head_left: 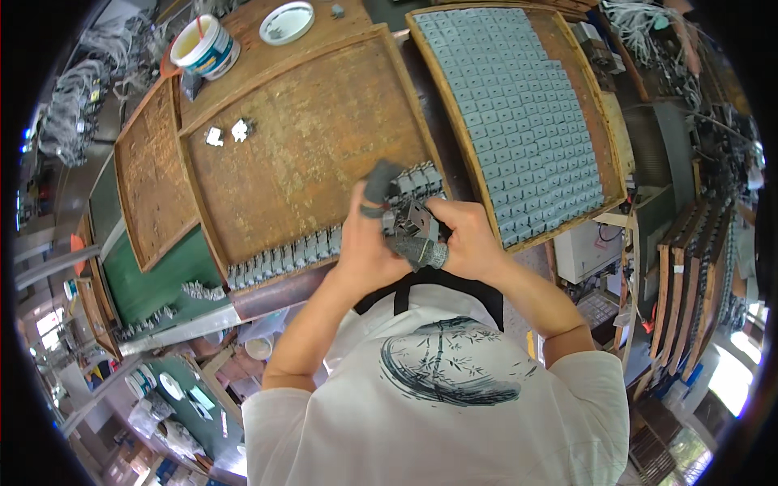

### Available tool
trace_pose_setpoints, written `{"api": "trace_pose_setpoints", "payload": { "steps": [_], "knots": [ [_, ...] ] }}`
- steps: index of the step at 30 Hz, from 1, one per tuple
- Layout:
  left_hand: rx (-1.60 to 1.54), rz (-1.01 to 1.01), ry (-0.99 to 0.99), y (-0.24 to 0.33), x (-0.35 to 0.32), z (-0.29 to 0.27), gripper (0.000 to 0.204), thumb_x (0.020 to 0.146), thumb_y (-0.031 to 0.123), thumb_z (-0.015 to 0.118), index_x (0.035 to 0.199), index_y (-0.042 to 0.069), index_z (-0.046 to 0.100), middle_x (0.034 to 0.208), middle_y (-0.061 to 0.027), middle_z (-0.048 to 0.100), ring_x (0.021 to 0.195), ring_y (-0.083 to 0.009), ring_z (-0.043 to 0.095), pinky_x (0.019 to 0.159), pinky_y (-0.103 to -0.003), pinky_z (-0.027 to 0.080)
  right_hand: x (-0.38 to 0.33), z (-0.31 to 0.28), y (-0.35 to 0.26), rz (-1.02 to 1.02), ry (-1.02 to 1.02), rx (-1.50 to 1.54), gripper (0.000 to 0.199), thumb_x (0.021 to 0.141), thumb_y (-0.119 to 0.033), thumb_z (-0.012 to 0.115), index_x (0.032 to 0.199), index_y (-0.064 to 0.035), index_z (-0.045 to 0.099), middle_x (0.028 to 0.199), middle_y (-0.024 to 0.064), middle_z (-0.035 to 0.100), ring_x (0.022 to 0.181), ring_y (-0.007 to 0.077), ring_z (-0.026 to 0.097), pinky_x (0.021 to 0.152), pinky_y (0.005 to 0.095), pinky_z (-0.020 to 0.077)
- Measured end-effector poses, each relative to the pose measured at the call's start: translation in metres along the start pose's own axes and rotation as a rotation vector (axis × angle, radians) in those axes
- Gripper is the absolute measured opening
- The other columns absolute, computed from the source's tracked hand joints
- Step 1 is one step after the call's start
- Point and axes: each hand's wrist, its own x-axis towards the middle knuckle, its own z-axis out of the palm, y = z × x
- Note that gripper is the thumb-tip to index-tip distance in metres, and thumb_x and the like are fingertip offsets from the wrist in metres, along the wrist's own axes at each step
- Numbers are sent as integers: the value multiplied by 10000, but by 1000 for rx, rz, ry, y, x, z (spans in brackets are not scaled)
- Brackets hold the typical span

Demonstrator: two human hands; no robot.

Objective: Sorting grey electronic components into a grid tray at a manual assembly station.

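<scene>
Close to my body, at the near edge of the wooden tray (pixel 308 105), both hands hold a small grey metal part (pixel 419 219). My left hand (pixel 363 243) is closed round its left side, with grey covers on some fingers. My right hand (pixel 474 239) grips the part from the right, thumb on top and a grey-covered finger beneath. The fingers hide much of its shape. A row of similar metal parts (pixel 284 261) lines the tray's near edge and continues behind my hands. Two shiny loose pieces (pixel 240 130) lie toward the tray's far left.
To the right, a second wooden tray (pixel 478 180) carries many grey metal pieces (pixel 519 113) in tight rows. A white bucket (pixel 207 49) and a round white dish (pixel 287 23) stand at the back. More metal parts (pixel 203 290) lie on the green surface (pixel 154 271) at left.
</scene>
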Motion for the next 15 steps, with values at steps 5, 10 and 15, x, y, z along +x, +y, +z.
{"api": "trace_pose_setpoints", "payload": {
  "steps": [5, 10, 15],
  "knots": [
    [40, 51, 113, -1, -10, 13, 565, 683, 83, 786, 1218, -10, 630, 1161, -191, 647, 996, -323, 662, 854, -373, 535, 11, -6, 6, 63, 76, 49, 349, 744, -329, 771, 750, -30, 592, 656, 185, 585, 619, 392, 608, 548, 407, 465],
    [164, 103, -12, 2, 18, 11, 526, 701, 44, 758, 1212, 4, 641, 1104, -148, 649, 988, -262, 647, 861, -329, 508, 20, -17, 34, 76, 26, -45, 331, 740, -338, 742, 742, -26, 632, 631, 204, 593, 604, 417, 602, 564, 441, 477],
    [297, -29, -80, -24, 39, -15, 490, 713, 4, 751, 1192, 36, 652, 1105, -116, 605, 988, -248, 622, 859, -336, 507, 74, -109, 68, 133, -100, -117, 352, 812, -318, 712, 1059, -70, 686, 966, 117, 696, 902, 260, 678, 815, 357, 522]
  ]
}}
